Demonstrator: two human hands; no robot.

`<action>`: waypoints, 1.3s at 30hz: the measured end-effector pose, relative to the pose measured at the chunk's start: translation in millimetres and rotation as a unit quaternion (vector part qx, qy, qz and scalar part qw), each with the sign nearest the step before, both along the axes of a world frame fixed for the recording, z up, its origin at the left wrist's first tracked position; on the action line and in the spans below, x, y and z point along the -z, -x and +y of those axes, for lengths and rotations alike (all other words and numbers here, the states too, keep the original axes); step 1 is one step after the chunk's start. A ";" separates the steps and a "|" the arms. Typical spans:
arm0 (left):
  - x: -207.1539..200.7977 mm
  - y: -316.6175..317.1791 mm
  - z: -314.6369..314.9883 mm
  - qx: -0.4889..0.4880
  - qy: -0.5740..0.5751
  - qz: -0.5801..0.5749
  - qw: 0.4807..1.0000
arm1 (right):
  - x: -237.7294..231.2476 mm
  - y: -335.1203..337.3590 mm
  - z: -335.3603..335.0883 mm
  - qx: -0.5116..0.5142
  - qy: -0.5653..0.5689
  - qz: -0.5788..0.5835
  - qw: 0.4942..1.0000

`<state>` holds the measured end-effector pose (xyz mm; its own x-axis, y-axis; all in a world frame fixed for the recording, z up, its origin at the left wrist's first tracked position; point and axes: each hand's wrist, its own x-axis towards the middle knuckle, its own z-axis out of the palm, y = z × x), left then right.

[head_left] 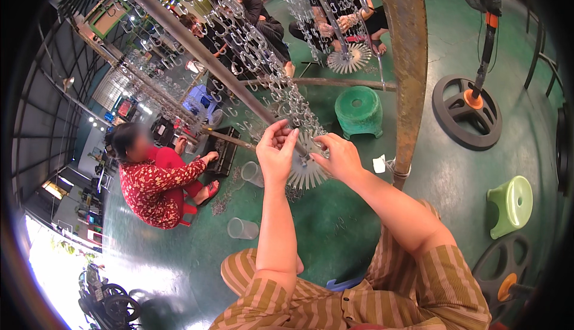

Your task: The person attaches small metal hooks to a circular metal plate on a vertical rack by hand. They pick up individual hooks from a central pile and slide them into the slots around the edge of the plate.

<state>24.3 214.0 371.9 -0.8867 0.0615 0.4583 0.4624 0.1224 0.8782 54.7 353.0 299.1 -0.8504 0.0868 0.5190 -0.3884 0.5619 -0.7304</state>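
My left hand [277,153] is raised beside the end of a long metal bar [200,55], its thumb and fingers drawn together. Whatever it pinches is too small to make out. My right hand [341,159] is curled in a pinch at the right of the bar's end, and its fingertips hide what they grip. Just below and between both hands is a round metal piece with radiating slats [308,179]. Shiny S-shaped metal hooks [287,99] hang in linked chains along the bar, close above my fingers.
A rusty post [408,73] rises right of my hands. Nearby are a dark green stool [359,111], a light green stool [511,205] and a wheel-shaped fan base [467,111]. Clear plastic cups [243,228] stand on the floor near a seated person in red [158,180]; others work beyond.
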 end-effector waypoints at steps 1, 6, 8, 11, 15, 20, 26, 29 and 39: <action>-1.7 1.4 1.9 -0.007 0.005 0.002 1.000 | -0.7 0.1 0.3 0.002 -0.004 0.000 1.000; -4.1 9.0 8.0 -0.038 0.024 0.024 0.999 | -5.3 0.1 -1.8 0.003 -0.018 0.017 1.000; 1.6 15.1 4.5 -0.040 0.017 0.045 0.998 | -8.9 -2.3 -6.0 0.001 -0.021 0.023 1.000; -1.6 15.2 12.8 -0.045 0.033 0.061 0.997 | -10.0 -3.4 -2.0 0.006 -0.016 0.043 0.999; -0.4 14.2 10.9 -0.061 0.067 0.060 0.994 | -7.5 -1.9 -4.1 0.006 -0.025 0.038 0.999; -6.1 8.8 11.4 -0.061 0.093 0.067 0.992 | -2.3 -1.8 -4.3 0.017 -0.022 0.045 0.999; -4.0 10.2 8.1 -0.037 0.069 0.063 0.995 | -8.8 -1.5 -3.0 0.032 -0.001 0.047 0.998; -1.9 11.4 7.2 -0.024 0.062 0.061 0.996 | -12.6 -3.0 0.0 0.036 0.008 0.047 0.998; 8.5 19.5 -1.5 0.077 -0.011 -0.024 0.997 | -15.3 -0.2 6.2 0.001 0.045 0.064 0.997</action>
<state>4.8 212.5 363.4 -0.8886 0.1884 0.4182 0.4314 0.0336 0.9015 54.9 359.2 314.5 -0.7774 0.1394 0.6134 -0.4807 0.4973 -0.7222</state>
